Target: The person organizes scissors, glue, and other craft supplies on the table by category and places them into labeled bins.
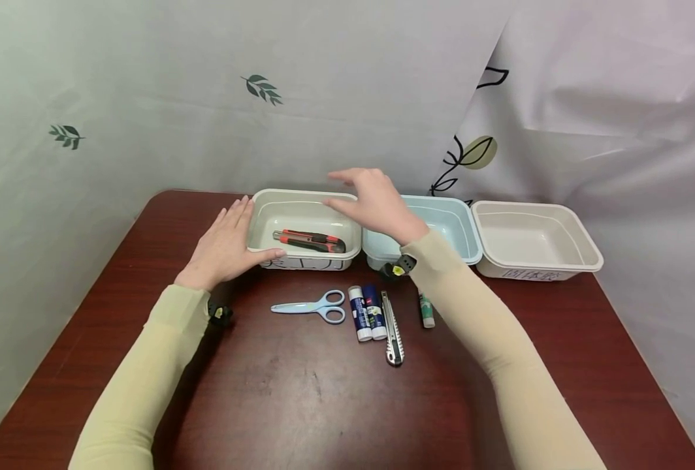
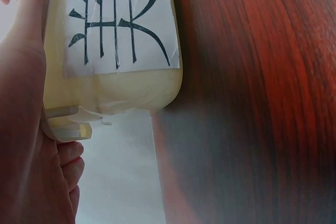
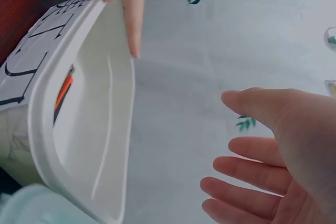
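Note:
My left hand [image 1: 225, 243] rests against the left end of a pale bin [image 1: 300, 196], its fingers straight along the side and the thumb over the front rim. Inside that bin lie red-and-black utility knives [image 1: 312, 241]. From the left wrist view, a label with black characters [image 2: 118, 30] shows on the bin's front. My right hand [image 1: 377, 201] hovers above the junction of the pale bin and a light blue bin [image 1: 462, 225]. Its fingers are spread and hold nothing, as the right wrist view also shows.
On the brown table lie light blue scissors [image 1: 309, 307], two blue-and-white glue sticks [image 1: 360, 314], a silver utility knife [image 1: 392, 329] and a green glue stick [image 1: 426, 312], partly behind my right sleeve. A beige labelled bin [image 1: 538, 266] stands at the right. Behind the bins hangs a patterned curtain [image 1: 177, 130].

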Demonstrator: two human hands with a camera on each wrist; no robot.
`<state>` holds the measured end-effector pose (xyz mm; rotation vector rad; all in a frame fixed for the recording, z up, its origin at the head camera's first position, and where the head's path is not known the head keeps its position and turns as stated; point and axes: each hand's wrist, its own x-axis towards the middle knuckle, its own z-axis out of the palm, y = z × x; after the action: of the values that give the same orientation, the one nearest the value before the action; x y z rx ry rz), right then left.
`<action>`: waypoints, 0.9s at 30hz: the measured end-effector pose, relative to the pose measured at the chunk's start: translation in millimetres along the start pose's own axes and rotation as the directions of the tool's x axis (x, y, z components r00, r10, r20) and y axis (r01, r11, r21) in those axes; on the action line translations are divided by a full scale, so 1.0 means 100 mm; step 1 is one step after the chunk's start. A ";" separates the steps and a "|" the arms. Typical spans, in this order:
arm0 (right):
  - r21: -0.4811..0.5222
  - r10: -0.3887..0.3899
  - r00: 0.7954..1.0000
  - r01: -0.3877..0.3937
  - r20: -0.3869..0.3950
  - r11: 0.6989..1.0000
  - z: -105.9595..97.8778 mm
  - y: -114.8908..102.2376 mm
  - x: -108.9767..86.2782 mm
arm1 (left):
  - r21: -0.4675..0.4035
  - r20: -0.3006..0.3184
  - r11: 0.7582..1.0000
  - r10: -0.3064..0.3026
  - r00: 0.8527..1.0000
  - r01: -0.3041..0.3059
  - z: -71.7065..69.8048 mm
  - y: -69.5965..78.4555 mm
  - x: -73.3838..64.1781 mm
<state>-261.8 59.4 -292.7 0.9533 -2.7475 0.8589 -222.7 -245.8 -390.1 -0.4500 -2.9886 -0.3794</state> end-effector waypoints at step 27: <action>-0.030 -0.025 0.997 0.023 -0.070 0.999 -0.34 0.14 -0.73 | -0.006 -0.004 1.000 0.005 1.000 -0.005 0.00 0.01 0.00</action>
<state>-214.5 126.1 -291.4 0.9304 -2.6760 0.8294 -222.3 -245.3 -390.4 -0.4572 -2.9831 -0.3884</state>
